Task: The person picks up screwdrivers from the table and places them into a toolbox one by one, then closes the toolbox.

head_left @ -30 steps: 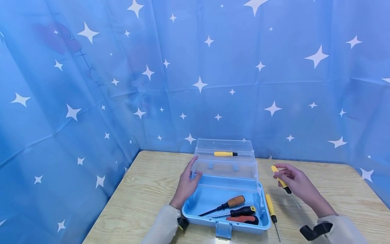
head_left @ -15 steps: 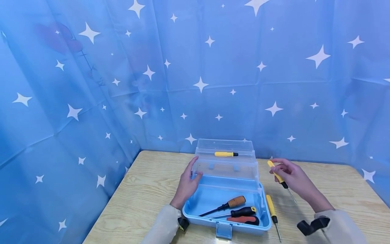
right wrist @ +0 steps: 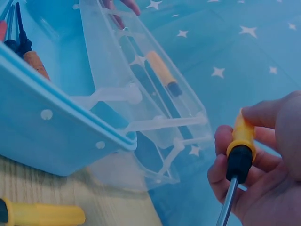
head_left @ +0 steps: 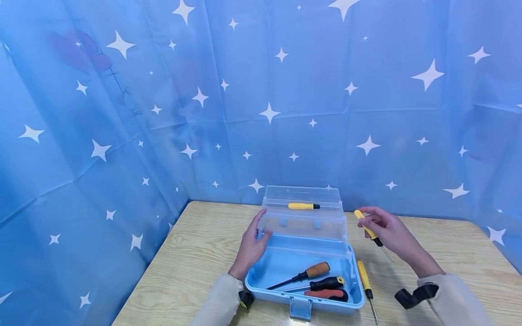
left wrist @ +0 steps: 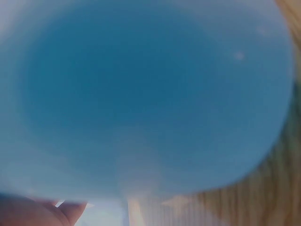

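My right hand (head_left: 391,231) holds a yellow-handled screwdriver (head_left: 365,225) in the air, to the right of the toolbox's clear trays. In the right wrist view its black collar (right wrist: 240,162) and metal shaft (right wrist: 228,200) point down, with the thumb on the handle's end. A light-blue toolbox (head_left: 326,306) stands with its clear trays (head_left: 299,228) folded out to the back. My left hand (head_left: 249,249) holds their left edge, thumb in front. Another yellow screwdriver (head_left: 301,206) lies in an upper tray. Blurred blue plastic (left wrist: 141,94) fills most of the left wrist view.
Inside the box lie a brown-handled screwdriver (head_left: 317,270), a black-handled one (head_left: 326,283) and a red-and-black handle (head_left: 325,294). A third yellow screwdriver (head_left: 364,278) lies on the wooden table (head_left: 183,262) along the box's right side. A blue star-patterned curtain (head_left: 293,99) hangs behind.
My right hand has moved up and to the left with the yellow screwdriver, nearer the clear trays. The left hand keeps its place at their left edge.
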Available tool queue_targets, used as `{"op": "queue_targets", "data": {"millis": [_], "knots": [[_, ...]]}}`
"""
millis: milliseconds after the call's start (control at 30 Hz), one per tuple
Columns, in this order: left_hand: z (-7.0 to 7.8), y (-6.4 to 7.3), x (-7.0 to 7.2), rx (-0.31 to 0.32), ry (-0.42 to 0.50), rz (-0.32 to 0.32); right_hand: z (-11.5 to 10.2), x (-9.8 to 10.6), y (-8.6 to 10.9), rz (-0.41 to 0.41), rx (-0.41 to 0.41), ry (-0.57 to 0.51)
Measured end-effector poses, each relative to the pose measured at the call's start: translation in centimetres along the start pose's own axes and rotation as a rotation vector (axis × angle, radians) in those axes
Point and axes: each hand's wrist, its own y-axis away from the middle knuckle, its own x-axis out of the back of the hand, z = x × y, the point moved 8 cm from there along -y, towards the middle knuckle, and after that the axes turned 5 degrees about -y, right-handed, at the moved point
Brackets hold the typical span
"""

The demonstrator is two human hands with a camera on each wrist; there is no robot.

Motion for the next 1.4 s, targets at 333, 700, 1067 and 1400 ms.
{"op": "queue_targets", "data": {"millis": [333, 700, 1067, 1400], "knots": [[-0.3, -0.1, -0.1, 0.002, 0.006, 0.002, -0.6, -0.2, -0.7, 0.000, 0.014, -0.009], [-0.3, 0.0, -0.1, 0.011, 0.005, 0.011, -1.5, -0.3, -1.6, -0.026, 0.019, -0.026], [-0.2, -0.1, -0.1, 0.012, -0.008, 0.015, -2.5, -0.5, -2.5, -0.029, 0.024, -0.017], [-0.2, 0.0, -0.1, 0.019, -0.004, 0.021, -3.5, -0.9, -4.1, -0.047, 0.053, -0.039]]}}
